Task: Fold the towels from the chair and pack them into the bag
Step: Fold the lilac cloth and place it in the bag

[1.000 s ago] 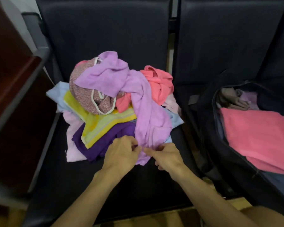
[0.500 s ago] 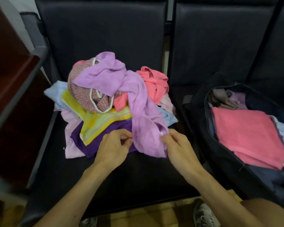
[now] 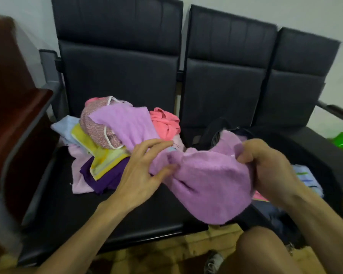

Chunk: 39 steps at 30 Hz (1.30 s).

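We held the lilac towel (image 3: 210, 186) between the pile (image 3: 99, 153) on the chair (image 3: 87, 214) and the bag (image 3: 313, 153), with its far end lying on the pile. Our right hand (image 3: 269, 167) gripped one edge, and our left hand (image 3: 141, 175) lay spread against the cloth. To fold it cleanly, we judged, the left needed to pinch the matching corner, lift the towel clear and pull it flat.
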{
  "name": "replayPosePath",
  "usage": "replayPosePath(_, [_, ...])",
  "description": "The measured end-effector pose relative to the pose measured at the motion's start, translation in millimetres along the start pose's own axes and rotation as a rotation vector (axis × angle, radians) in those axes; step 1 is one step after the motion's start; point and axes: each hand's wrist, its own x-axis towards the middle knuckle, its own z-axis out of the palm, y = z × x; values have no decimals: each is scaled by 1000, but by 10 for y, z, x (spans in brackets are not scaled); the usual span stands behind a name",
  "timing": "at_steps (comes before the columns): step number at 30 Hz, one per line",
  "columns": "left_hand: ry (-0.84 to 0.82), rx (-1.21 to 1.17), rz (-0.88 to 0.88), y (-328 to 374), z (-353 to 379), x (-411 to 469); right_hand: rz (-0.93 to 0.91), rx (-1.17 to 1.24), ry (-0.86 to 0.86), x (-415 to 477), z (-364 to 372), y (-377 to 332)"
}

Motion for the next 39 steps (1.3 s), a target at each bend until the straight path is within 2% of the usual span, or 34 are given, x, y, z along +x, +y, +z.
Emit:
replayPosePath(3, [-141, -292, -55, 655, -241, 109, -130, -91, -129, -73, 59, -468])
replayPosePath(5, [-255, -283, 46, 949, -332, 155, -196, -151, -228, -129, 79, -705])
replayPosePath(7, [-450, -177, 162, 1220, -506, 105, -232, -180, -231, -200, 22, -949])
replayPosePath(9, [-502, -352, 76, 1477, -626, 157, -250, -137, -177, -239, -77, -1147])
replayPosePath(12, [-414, -471, 93, 1866, -763, 260, -287, -116, -101, -313, -227, -1381])
replayPosePath(16, [-209, -584, 47, 2222, -948, 290, -378, -198, -167, -503, -341, -1713])
replayPosePath(19, [-154, -673, 14, 2501, -1160, 267, -484, -255, -159, -648, -395, -1855])
replayPosePath(24, [-179, -478, 96, 2786, -1273, 48, -510, -369, -227, -859, -415, -1889])
replayPosePath(27, [-89, -390, 94, 2764, -1292, -50, -543, -402, -209, -932, -415, -1842])
replayPosePath(30, [0, -365, 59, 2667, -1288, -142, -573, -537, -213, -969, -370, -1686])
replayPosePath(36, [173, -438, -77, 2509, -1369, -241, -440, -632, -279, -930, -490, -1294])
replayPosePath(39, [231, -439, -124, 2432, -1422, -290, -378, -701, -248, -864, -561, -955])
